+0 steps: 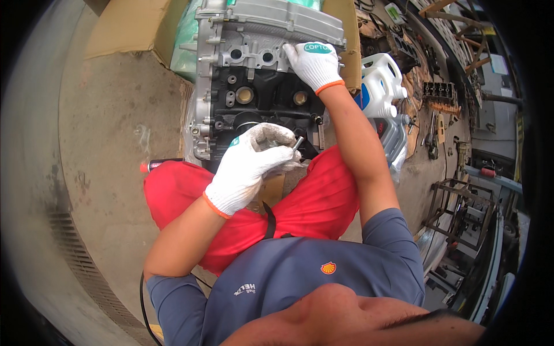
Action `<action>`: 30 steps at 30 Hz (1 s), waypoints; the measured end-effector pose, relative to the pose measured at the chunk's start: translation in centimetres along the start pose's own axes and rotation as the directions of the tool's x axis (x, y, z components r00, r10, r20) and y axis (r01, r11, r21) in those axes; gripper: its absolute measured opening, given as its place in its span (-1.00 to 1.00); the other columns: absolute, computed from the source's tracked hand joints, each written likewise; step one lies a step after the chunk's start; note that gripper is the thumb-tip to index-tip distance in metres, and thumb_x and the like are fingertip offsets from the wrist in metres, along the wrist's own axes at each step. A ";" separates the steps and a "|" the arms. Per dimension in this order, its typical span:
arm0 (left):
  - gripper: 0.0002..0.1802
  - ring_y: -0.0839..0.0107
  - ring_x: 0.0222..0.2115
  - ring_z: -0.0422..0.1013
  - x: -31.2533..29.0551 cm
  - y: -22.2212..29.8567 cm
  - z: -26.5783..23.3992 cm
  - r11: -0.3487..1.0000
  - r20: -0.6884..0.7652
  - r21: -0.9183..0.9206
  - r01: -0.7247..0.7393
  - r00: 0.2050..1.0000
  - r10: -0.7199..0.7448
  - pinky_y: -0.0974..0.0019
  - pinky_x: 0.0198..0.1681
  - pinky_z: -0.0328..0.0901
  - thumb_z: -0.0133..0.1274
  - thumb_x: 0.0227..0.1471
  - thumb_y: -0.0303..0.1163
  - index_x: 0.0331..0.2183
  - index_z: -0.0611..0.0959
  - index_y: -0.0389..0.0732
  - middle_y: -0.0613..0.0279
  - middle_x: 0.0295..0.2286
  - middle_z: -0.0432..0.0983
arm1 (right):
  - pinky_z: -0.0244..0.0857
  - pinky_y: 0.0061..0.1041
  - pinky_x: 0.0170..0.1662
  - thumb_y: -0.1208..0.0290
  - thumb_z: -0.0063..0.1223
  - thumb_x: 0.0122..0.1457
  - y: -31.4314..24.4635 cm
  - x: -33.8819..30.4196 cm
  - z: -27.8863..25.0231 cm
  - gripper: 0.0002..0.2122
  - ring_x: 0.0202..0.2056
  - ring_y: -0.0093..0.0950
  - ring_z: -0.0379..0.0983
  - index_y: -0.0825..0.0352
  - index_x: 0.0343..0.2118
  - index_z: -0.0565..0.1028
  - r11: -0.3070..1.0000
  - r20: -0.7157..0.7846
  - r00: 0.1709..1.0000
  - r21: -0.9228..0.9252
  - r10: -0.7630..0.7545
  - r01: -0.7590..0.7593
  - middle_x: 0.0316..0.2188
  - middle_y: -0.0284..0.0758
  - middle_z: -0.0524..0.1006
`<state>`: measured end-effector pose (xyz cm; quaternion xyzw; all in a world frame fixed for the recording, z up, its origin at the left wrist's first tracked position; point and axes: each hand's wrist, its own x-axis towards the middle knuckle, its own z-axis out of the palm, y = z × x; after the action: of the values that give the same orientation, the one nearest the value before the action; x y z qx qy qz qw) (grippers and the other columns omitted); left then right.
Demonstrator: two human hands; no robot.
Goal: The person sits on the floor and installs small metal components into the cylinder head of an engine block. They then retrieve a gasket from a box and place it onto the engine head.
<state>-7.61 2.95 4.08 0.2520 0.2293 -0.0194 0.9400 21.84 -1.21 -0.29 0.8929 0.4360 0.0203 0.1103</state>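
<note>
In front of me stands an engine [271, 86], with a silver cylinder head [254, 43] on the far side and a black block nearer me. My left hand [251, 158], in a white knit glove with an orange cuff, is closed around a short metal stud [298, 142], held just above the near edge of the block. Farther off, my gloved right hand [316, 63] rests against the right part of the cylinder head. Its fingers are curled with the thumb bent inward, and whatever lies under them is hidden.
Cardboard flaps [130, 34] and green plastic wrap [183, 55] surround the engine. White jugs [381, 83] and a grey oil bottle [395, 135] stand at its right. Beyond are greasy engine parts [440, 95] and a metal frame [459, 207]. A floor grate [81, 254] runs along the left.
</note>
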 end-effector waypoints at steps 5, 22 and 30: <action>-0.74 0.31 -0.20 0.66 0.1 -0.1 -0.2 1.000 -0.026 0.003 -0.005 1.000 0.005 0.28 -0.10 0.56 0.24 0.18 -0.63 -0.08 0.62 -0.29 0.12 -0.21 0.65 | 0.48 -0.12 -0.13 -0.04 -0.09 0.41 0.3 -1.0 0.7 -0.51 -0.29 -0.15 0.67 0.27 -0.38 0.72 0.997 -0.395 0.916 -0.051 -0.074 0.059 -0.42 -0.16 0.70; -0.74 0.34 -0.21 0.65 0.1 -0.1 -0.2 1.000 -0.059 -0.005 -0.011 0.998 0.010 0.31 -0.13 0.56 0.24 0.18 -0.62 -0.08 0.62 -0.27 0.15 -0.19 0.65 | 0.47 -0.14 -0.13 -0.09 -0.10 0.41 0.1 -0.6 -0.2 -0.50 -0.27 -0.18 0.68 0.26 -0.31 0.72 0.999 -0.172 0.984 -0.036 -0.043 0.037 -0.37 -0.15 0.71; -0.73 0.33 -0.21 0.65 0.3 -0.3 -0.6 0.999 -0.080 -0.024 -0.043 0.996 0.041 0.30 -0.14 0.55 0.23 0.18 -0.63 -0.07 0.62 -0.29 0.13 -0.19 0.65 | 0.46 -0.14 -0.16 -0.07 -0.03 0.39 -0.2 0.0 -0.7 -0.53 -0.29 -0.15 0.68 0.27 -0.33 0.70 1.000 -0.011 1.000 -0.017 -0.016 0.016 -0.39 -0.16 0.71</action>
<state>-7.65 2.94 3.35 0.2453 0.2612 0.0134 0.9335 21.54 -0.96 0.35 0.8883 0.4437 0.0279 0.1155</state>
